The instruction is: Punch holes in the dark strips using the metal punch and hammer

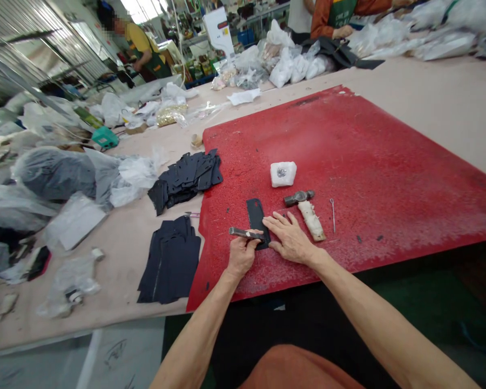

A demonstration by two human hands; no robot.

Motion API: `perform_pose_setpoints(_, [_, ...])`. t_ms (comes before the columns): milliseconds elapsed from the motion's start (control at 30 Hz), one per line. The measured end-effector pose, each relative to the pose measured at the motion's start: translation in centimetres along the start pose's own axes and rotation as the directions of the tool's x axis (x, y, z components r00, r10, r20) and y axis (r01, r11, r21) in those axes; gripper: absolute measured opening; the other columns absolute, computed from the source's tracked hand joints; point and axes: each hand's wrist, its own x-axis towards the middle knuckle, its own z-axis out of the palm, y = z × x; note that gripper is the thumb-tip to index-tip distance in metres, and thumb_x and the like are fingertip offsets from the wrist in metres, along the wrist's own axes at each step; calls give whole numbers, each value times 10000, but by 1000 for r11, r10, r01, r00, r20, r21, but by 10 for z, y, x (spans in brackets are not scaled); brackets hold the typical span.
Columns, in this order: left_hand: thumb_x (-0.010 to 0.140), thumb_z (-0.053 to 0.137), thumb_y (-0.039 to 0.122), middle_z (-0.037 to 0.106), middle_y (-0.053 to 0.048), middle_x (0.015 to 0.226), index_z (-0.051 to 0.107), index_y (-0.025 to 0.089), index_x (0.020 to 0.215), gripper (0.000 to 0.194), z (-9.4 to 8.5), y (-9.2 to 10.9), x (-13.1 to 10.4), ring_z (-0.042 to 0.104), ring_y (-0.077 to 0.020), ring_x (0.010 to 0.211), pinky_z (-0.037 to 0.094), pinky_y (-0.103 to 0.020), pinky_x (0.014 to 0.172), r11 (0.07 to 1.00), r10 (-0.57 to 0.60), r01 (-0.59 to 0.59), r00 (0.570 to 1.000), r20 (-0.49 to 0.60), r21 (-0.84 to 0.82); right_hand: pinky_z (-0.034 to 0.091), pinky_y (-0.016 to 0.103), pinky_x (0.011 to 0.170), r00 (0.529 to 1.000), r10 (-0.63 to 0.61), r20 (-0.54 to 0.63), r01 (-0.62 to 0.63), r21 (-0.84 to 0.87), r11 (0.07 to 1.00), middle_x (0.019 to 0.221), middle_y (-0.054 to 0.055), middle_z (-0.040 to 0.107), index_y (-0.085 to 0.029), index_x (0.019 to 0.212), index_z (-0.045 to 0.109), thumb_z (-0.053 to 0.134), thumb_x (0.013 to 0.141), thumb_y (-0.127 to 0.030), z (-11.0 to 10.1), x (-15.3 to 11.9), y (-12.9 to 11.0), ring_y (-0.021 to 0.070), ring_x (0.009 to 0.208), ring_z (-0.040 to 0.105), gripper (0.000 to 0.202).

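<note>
On the red mat [348,156] lies a narrow black piece [255,210], apparently leather, with small holes along one edge. My left hand [243,254] is closed around a dark metal punch [237,232], which lies across the lower part of that piece. Beside it, my right hand [291,237] rests flat, fingers spread, with its fingertips at the piece's right edge. A hammer [298,198] with a white-wrapped handle lies just beyond and to the right of my right hand. The exact tip of the punch is hidden by my left hand.
Two stacks of black pieces, a loose heap [188,175] and a neater pile [170,262], sit left. A white block [283,174] and a thin metal pin [332,215] lie on the mat. Plastic bags [56,170] crowd the left. Other people work at the back.
</note>
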Motion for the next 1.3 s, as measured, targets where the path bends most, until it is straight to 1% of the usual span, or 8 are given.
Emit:
perform_pose_setpoints(333, [860, 571, 219, 742, -57, 981, 715, 190, 971, 185, 0, 4, -1, 691, -192, 924, 552, -349, 918, 999, -16, 16, 1000, 11, 30, 84, 555, 1157, 1000, 3, -15, -3, 27, 1000, 1499, 85, 417, -187, 1442, 393, 572, 834, -261, 0, 0, 2, 297, 1415, 258, 639])
perform_pose_setpoints(733, [854, 571, 192, 747, -57, 943, 715, 172, 951, 176, 3, 8, -1, 697, -181, 879, 570, -321, 852, 999, 13, -13, 1000, 12, 33, 90, 552, 1159, 998, -3, -55, 5, 45, 999, 1488, 86, 432, -188, 1436, 401, 603, 837, -250, 0, -1, 3, 295, 1413, 264, 636])
perform_pose_setpoints(867, [855, 565, 174, 743, -55, 956, 702, 178, 961, 173, 4, 6, -1, 696, -181, 894, 564, -329, 879, 991, 66, -67, 998, 11, 112, 94, 555, 1157, 998, -8, -66, 12, 54, 998, 1485, 97, 434, -191, 1434, 405, 603, 837, -253, 1, -1, 4, 296, 1414, 265, 632])
perform_pose_setpoints(1067, [874, 509, 140, 732, -58, 966, 661, 174, 1013, 208, 12, 1, -2, 697, -166, 881, 574, -295, 833, 949, 171, -169, 985, 15, 267, 99, 561, 1152, 998, -11, -60, 14, 56, 998, 1490, 97, 427, -184, 1426, 411, 584, 850, -247, 1, -2, 4, 300, 1410, 267, 605])
perform_pose_setpoints(1200, [881, 504, 151, 730, -67, 965, 638, 170, 1019, 194, 17, -2, -3, 700, -172, 900, 573, -288, 825, 919, 226, -218, 974, 12, 328, 108, 565, 1145, 999, -29, -26, 30, 59, 998, 1485, 95, 431, -185, 1425, 407, 566, 852, -243, -1, -2, 6, 297, 1407, 268, 597])
perform_pose_setpoints(1267, [877, 509, 152, 733, -66, 963, 637, 172, 1005, 183, 17, -2, -2, 704, -175, 906, 572, -286, 831, 910, 247, -234, 969, 4, 344, 159, 527, 1142, 999, -43, -18, 44, 58, 997, 1462, 96, 455, -181, 1414, 417, 548, 856, -225, -7, -2, 6, 278, 1383, 311, 575])
perform_pose_setpoints(1300, [874, 509, 150, 735, -64, 961, 638, 174, 999, 181, 17, -1, -2, 705, -175, 906, 571, -284, 836, 907, 251, -237, 968, 3, 348, 208, 494, 1129, 999, -27, -37, 29, 48, 998, 1438, 106, 476, -172, 1396, 436, 530, 864, -216, -11, -3, 6, 266, 1355, 352, 542])
